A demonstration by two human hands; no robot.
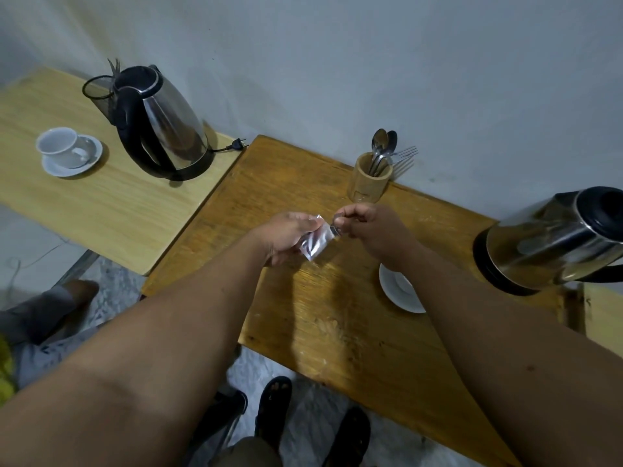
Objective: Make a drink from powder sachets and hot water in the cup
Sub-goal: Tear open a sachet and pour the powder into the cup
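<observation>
A: Over the brown tabletop (337, 315) by the grey wall, we held the silver sachet (315, 242) in the air, left hand (290, 235) fingers gripping its body.

B: And our right hand (367, 227) fingers pinched the top corner. Better to tear slowly, mouth upward, near the saucer (401, 294).

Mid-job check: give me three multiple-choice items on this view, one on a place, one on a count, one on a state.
1. Where is the cup?
A. on a saucer on the left table
B. beside the right kettle
C. in the holder

2. How many kettles show?
A. one
B. two
C. three

3. What are the hands doing?
A. both pinch a sachet
B. pouring water
C. resting flat

A: the cup sits on its saucer by the left kettle.
B: a right kettle too.
A: left hand and right hand grip the sachet.
</observation>
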